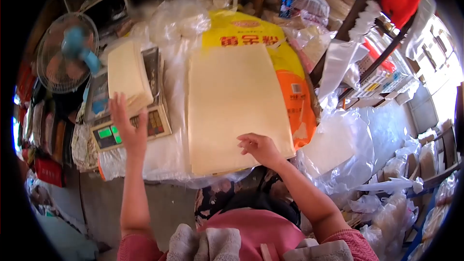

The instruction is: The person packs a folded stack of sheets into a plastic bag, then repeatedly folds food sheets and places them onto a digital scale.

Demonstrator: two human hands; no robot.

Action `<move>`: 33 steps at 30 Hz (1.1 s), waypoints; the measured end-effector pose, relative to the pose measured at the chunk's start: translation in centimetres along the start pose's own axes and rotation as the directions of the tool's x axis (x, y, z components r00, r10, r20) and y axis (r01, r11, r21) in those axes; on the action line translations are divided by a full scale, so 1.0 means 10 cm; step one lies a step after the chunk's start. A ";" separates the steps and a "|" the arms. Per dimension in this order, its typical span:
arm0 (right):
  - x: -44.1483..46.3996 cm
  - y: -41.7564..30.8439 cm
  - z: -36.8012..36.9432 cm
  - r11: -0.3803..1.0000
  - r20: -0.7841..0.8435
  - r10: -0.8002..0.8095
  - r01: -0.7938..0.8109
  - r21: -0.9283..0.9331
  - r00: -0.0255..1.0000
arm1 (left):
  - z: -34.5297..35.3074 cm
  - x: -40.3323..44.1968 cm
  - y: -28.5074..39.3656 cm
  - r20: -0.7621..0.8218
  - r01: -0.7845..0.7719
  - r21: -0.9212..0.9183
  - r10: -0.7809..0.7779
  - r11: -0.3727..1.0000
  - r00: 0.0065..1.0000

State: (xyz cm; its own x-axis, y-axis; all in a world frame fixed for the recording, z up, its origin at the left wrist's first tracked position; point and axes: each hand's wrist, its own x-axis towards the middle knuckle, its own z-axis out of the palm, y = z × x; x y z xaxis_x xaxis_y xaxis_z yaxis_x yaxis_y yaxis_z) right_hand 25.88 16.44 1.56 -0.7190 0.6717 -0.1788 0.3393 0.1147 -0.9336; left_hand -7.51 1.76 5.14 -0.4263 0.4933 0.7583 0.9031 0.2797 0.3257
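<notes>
My left hand (128,125) is at the front edge of a smaller stack of cream sheets (126,70), fingers stretched and thumb apart. Whether the fingertips touch the sheets I cannot tell. That stack rests, slightly tilted, on a digital weighing scale (157,124) with a lit green display. My right hand (261,149) hovers over or rests lightly on the lower right of a large stack of cream paper sheets (234,101). Its fingers are loosely bent and somewhat apart, with nothing visible in them.
Under the large stack lie a yellow and orange printed sack (297,101) and clear plastic sheeting (169,157). A fan (67,53) stands at the left. Plastic-wrapped bundles (391,217) fill the lower right. A dark metal post (348,29) rises at the right, near shelving.
</notes>
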 end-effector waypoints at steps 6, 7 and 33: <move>0.07 0.12 0.21 0.928 0.039 -0.280 0.281 -0.246 0.959 | -0.08 -0.94 0.49 0.299 0.255 -0.262 -0.173 0.931 0.938; 0.06 0.09 0.24 0.898 0.068 -0.324 0.330 -0.291 0.943 | -0.11 -1.04 0.55 0.334 0.288 -0.289 -0.185 0.913 0.924; 0.04 -0.03 0.29 0.730 0.187 -0.335 0.380 -0.568 0.924 | 0.39 -1.26 1.16 0.571 0.104 -0.425 0.177 0.899 0.801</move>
State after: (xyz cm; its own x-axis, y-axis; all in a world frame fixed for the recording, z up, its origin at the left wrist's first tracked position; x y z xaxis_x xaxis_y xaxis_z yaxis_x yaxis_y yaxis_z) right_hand 23.76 14.58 0.90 -0.8909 0.4454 0.0897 0.3195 0.7544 -0.5734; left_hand 8.12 2.02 -2.81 -0.2109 0.9154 0.3428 0.7895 -0.0473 0.6120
